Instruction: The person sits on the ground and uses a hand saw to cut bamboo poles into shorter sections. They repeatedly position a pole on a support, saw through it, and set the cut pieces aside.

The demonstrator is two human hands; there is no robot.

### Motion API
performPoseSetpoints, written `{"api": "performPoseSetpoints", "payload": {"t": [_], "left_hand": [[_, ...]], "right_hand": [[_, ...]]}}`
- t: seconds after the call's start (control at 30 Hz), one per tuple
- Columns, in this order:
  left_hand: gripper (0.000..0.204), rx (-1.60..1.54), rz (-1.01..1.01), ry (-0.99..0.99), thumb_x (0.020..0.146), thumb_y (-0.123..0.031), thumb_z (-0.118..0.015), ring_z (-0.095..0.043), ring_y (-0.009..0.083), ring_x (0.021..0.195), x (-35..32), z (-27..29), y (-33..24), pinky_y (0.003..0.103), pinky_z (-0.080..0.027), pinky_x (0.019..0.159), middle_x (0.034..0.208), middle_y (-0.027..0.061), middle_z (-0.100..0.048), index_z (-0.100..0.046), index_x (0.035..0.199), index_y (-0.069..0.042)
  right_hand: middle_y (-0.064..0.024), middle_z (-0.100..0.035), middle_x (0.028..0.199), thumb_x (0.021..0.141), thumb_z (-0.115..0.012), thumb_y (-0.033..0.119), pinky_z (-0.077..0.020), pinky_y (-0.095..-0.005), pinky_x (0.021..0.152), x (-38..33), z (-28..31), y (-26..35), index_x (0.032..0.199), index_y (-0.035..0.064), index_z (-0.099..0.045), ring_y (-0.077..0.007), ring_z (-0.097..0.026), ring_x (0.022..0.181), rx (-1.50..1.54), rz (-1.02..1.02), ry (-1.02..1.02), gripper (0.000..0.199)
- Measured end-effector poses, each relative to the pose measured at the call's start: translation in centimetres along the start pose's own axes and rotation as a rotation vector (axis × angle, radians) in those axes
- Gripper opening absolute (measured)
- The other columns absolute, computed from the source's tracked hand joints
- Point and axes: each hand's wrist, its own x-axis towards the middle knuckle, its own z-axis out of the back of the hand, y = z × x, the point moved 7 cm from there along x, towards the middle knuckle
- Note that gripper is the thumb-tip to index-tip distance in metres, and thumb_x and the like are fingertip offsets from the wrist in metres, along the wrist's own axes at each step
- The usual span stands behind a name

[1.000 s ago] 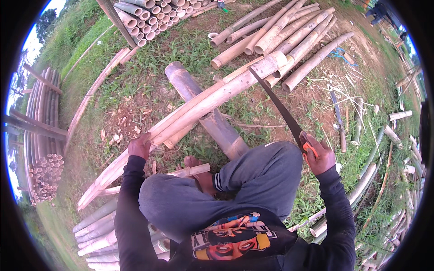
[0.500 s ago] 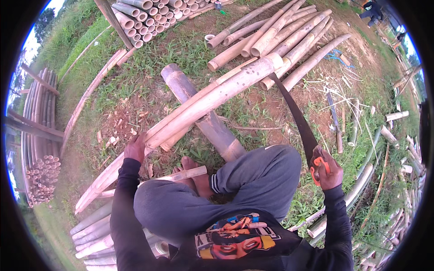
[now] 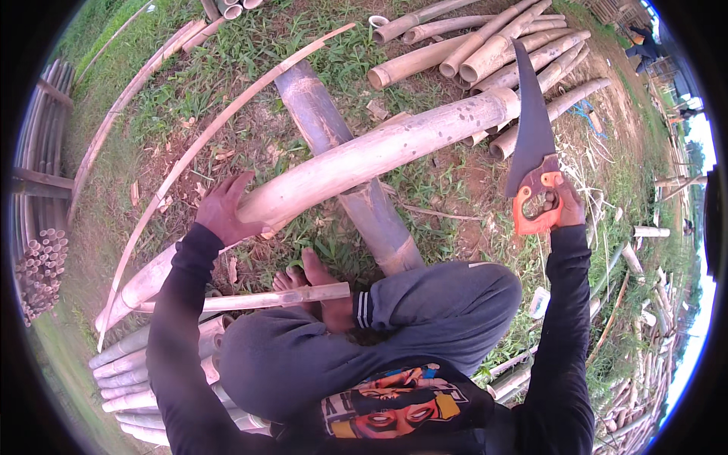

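Observation:
A thick pale bamboo pole (image 3: pixel 379 155) slants up from the lower left to the upper right, lying across a darker bamboo log (image 3: pixel 371 220). My left hand (image 3: pixel 225 208) grips the pole toward its left end, thumb and fingers spread around it. In my right hand (image 3: pixel 565 201) is a handsaw (image 3: pixel 533 129), held by its orange handle. Its dark blade points upward, next to the pole's right end; contact cannot be made out. Beyond my left hand, a long thin bamboo strip (image 3: pixel 216 125) curves from the top middle to the lower left.
Several bamboo poles (image 3: pixel 425 61) lie piled at the far right. More bamboo lengths (image 3: pixel 140 371) are stacked at my lower left, and a short pale piece (image 3: pixel 258 299) rests by my bare foot (image 3: pixel 322 273). Bamboo offcuts (image 3: pixel 644 356) cover the ground at right.
The handsaw has gone up, its blade turning nearly upright by the pole's right end. My left hand has opened wider over the pole. The thin strip now stands apart from the pole.

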Motion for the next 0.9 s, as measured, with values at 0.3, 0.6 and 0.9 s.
{"api": "performPoseSetpoints", "payload": {"t": [0.3,0.6,0.9], "left_hand": [[0.102,0.024,0.017,0.140,0.066,-0.037,-0.091,-0.073,0.0471,0.098,0.1,-1.7,-2.6,0.056,-0.061,0.085,0.118,0.0240,-0.067,-0.041,0.153,-0.016],[0.102,0.199,0.238,0.235,0.064,-0.031,-0.092,-0.074,0.0454,0.103,-7.3,1.6,4.4,0.053,-0.062,0.087,0.135,0.0212,-0.065,-0.042,0.151,-0.015],[0.104,0.303,0.302,0.149,0.072,-0.040,-0.089,-0.048,0.0400,0.147,-8.2,-0.2,3.4,0.064,-0.030,0.125,0.155,0.0190,-0.052,-0.040,0.161,-0.016]], "right_hand": [[0.0044,-0.055,0.067,0.101,-0.072,0.055,-0.0470,-0.0272,0.050,16.3,-10.2,-3.6,0.106,0.0156,-0.068,-0.0078,-0.054,0.054,0.194,-0.233,0.211,0.040],[-0.0053,-0.067,0.103,0.104,-0.073,0.044,-0.0548,-0.0260,0.055,7.6,-17.4,-0.8,0.162,-0.0007,-0.044,-0.0101,-0.062,0.069,-0.144,0.062,0.357,0.079],[-0.0117,-0.070,0.109,0.096,-0.070,0.009,-0.0599,-0.0292,0.073,-2.1,-18.0,0.7,0.149,-0.0078,-0.049,-0.0149,-0.068,0.081,0.132,0.024,0.462,0.060]]}}
